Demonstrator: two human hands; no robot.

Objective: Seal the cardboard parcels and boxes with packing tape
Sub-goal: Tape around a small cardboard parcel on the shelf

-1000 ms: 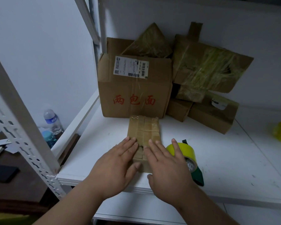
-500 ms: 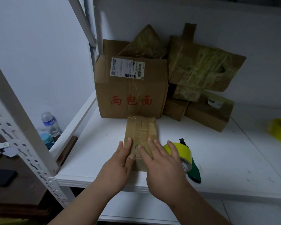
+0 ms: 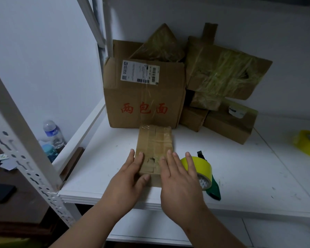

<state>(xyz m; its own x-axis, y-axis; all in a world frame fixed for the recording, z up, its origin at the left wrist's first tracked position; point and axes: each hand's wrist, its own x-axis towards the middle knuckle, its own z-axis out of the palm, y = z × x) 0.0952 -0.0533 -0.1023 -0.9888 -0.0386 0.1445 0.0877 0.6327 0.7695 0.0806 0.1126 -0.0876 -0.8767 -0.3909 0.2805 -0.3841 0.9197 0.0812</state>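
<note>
A small taped parcel (image 3: 155,147) lies flat on the white shelf (image 3: 240,176), its far end just in front of the big box (image 3: 143,93) with red lettering. Both hands reach forward, palms down, onto the parcel's near end. The left hand (image 3: 128,178) lies on the parcel's left edge, fingers (image 3: 140,161) straight and close together, thumb laid across the near corner. The right hand (image 3: 180,178) lies on the parcel's right edge, fingers straight and slightly spread, the outer ones touching the yellow tape roll (image 3: 199,167) in its green dispenser (image 3: 214,189), just right of the parcel. More taped boxes (image 3: 227,120) are stacked behind the parcel to the right. A second yellow roll (image 3: 307,144) sits well right of the parcel.
</note>
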